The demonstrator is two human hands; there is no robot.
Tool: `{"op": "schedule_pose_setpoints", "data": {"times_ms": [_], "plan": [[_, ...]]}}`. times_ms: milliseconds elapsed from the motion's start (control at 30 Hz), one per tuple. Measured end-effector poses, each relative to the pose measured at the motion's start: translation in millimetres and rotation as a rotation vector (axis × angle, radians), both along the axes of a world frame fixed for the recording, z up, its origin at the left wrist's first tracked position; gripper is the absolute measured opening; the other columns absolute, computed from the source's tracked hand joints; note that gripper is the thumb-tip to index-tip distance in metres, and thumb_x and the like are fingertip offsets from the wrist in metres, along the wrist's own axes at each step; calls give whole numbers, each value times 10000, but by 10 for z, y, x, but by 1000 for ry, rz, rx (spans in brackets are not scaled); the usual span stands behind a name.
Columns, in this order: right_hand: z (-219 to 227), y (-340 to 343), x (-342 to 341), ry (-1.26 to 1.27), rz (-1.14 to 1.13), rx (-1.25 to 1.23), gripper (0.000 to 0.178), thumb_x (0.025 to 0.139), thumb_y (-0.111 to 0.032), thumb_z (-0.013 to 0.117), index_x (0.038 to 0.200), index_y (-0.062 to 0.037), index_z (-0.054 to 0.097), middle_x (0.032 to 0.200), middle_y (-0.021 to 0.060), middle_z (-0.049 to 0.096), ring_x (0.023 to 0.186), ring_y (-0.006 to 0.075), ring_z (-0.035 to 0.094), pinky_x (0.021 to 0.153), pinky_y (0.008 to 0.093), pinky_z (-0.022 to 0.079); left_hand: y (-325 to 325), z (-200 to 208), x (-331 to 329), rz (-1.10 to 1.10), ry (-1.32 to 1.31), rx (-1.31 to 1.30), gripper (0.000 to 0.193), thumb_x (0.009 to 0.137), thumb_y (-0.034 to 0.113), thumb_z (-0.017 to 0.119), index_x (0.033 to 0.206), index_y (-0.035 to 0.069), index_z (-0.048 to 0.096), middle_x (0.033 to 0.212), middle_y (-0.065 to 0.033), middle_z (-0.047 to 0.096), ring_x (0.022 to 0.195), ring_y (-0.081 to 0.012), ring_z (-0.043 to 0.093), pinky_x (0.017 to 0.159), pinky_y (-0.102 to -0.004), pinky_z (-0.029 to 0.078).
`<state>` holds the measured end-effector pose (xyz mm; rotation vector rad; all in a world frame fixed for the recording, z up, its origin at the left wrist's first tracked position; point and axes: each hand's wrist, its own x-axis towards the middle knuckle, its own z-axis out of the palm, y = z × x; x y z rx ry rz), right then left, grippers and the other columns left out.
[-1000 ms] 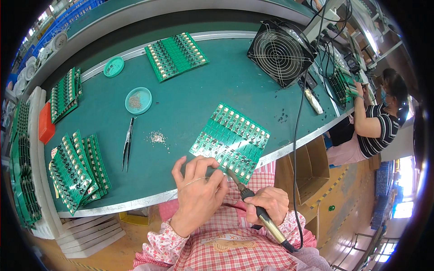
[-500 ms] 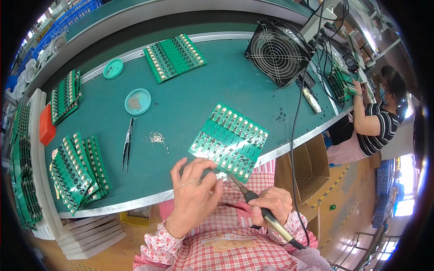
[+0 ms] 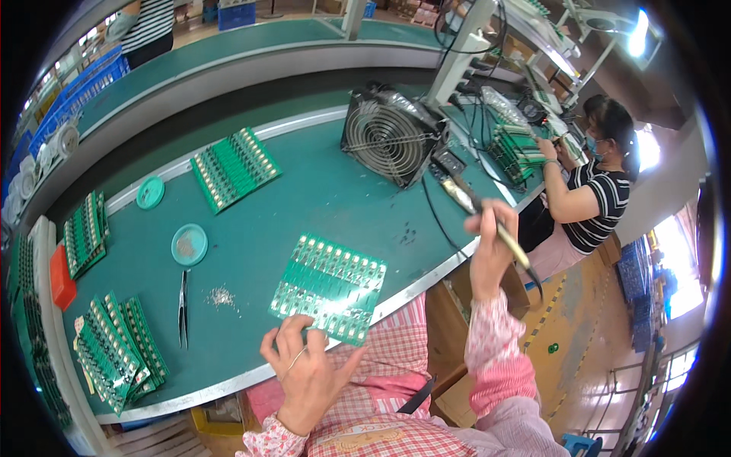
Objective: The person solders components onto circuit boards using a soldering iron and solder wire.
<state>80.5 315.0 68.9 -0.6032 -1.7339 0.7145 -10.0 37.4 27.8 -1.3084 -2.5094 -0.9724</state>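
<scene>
Board (image 3: 324, 293) lies flat on the bench (image 3: 244, 251) near its front edge, the half-open left hand (image 3: 308, 381) spreading its fingers at the board's near side, while the right hand (image 3: 489, 255), curled around the iron (image 3: 515, 247), is well apart to the right.

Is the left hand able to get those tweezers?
Probably yes: the left hand is at the edge of the circuit board, with seemingly only green tabletop between that hand and the tweezers.

Brightly lit, blown out at the right-hand windows (image 3: 680, 278) and upper-right lamp (image 3: 638, 34). Glares white on the circuit board (image 3: 329, 288). Bends and blackens toward the edges.
</scene>
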Motion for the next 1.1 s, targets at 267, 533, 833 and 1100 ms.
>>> {"op": "schedule_pose_setpoints", "data": {"times_ms": [267,533,833,1100], "plan": [[46,1381,-450,-317,0,216,158,950,-130,613,1100,-83,634,945,98,690,849,207,686,735,319,514,-41,61,86,63,4,-39,571,586,367,920,869,19,565,1163,-153,514,1100,-322,464,950,-466,301],[43,831,-239,-139,23,54,176,966,-168,607,1046,-24,670,959,48,680,885,122,617,808,275,488,-146,16,18,114,26,34,409,648,260,866,894,63,605,1119,-129,548,1092,-333,493,941,-481,329],[-243,-927,364,-511,644,338,189,818,-103,744,1005,-118,720,843,103,582,679,243,591,580,322,463,-2,80,135,-309,99,100,268,729,172,730,990,145,680,1059,-4,615,1040,-182,577,986,-454,334],[-243,-1062,268,-465,825,196,313,673,-26,829,951,-151,755,851,59,578,659,189,621,562,314,502,-318,69,83,-195,-158,152,166,752,139,782,844,148,644,910,28,643,938,-161,616,1012,-462,305]]}}
